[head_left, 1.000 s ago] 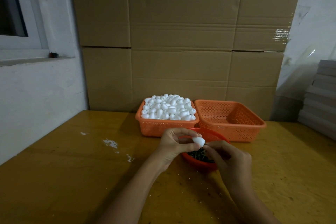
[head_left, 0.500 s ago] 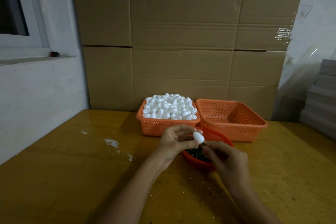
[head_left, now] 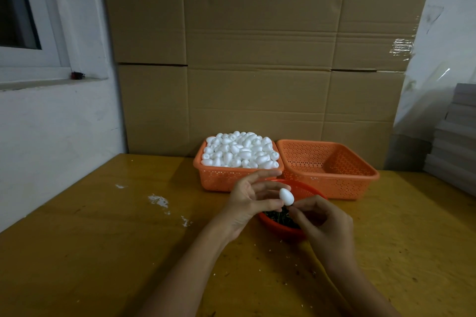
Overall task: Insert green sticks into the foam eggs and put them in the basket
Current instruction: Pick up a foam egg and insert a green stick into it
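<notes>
Foam egg (head_left: 286, 196) up at fingertip level, directly above the red bowl (head_left: 306, 189) of green sticks (head_left: 279, 216), presumably to catch any dropped stick. Pinched at its lower end, at five o'clock, by the right hand (head_left: 324, 224), fingers curled narrow around that spot; no stick visible there, so cannot tell whether already inserted. Flanked at nine o'clock by the left hand (head_left: 247, 201), fingers fairly straight and spread, thumb tip close to the shell; cannot tell whether touching, likely steadying against the push. Set at two o'clock from the bowl: empty basket (head_left: 334, 188), close for a short drop-off. At eleven o'clock: full basket (head_left: 221, 180) heaped with bare eggs, within easy reach on the table (head_left: 128, 239).
</notes>
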A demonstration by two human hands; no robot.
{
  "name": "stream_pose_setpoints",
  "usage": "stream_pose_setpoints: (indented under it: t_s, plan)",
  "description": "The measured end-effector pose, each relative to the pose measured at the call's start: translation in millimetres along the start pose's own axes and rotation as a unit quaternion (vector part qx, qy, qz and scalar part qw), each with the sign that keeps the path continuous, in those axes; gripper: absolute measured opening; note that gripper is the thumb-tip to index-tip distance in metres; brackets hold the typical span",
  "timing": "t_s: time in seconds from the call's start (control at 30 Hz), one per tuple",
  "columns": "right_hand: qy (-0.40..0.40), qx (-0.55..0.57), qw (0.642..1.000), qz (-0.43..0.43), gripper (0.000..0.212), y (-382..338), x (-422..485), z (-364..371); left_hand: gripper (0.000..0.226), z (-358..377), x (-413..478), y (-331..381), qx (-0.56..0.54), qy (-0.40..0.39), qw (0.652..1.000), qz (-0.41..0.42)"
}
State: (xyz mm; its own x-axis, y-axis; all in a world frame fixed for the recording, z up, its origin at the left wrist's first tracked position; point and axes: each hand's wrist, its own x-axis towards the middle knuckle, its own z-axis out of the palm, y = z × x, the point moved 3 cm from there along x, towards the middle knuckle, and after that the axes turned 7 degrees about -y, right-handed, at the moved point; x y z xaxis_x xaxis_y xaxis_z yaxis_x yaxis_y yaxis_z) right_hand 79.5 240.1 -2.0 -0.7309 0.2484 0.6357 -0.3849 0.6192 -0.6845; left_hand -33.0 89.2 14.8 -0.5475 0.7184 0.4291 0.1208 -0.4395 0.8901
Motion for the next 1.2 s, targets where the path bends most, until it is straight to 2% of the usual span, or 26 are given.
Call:
stream_pose_setpoints:
  t_s: [0.6, 0.83, 0.97, 1.2]
  plan:
    - [0.005, -0.008, 1.0, 0.004, 0.024, -4.2, 0.1, -0.2, 0.046, 4.4, -0.7, 5.1, 0.07, -0.021, 0.997, 0.009]
    - [0.004, 0.018, 1.0, -0.003, 0.037, -5.3, 0.7, 0.1, 0.041, 4.2, 1.1, 2.3, 0.048, 0.022, 0.999, 0.005]
    - [0.006, 0.018, 1.0, -0.011, 0.037, -5.5, 0.7, -0.2, 0.03, 3.8, 1.1, 1.0, 0.071, 0.041, 0.997, -0.002]
    - [0.024, 0.013, 0.999, -0.025, 0.036, -5.9, 1.8, -0.1, 0.028, 3.5, 1.7, 0.0, 0.082, 0.061, 0.995, -0.017]
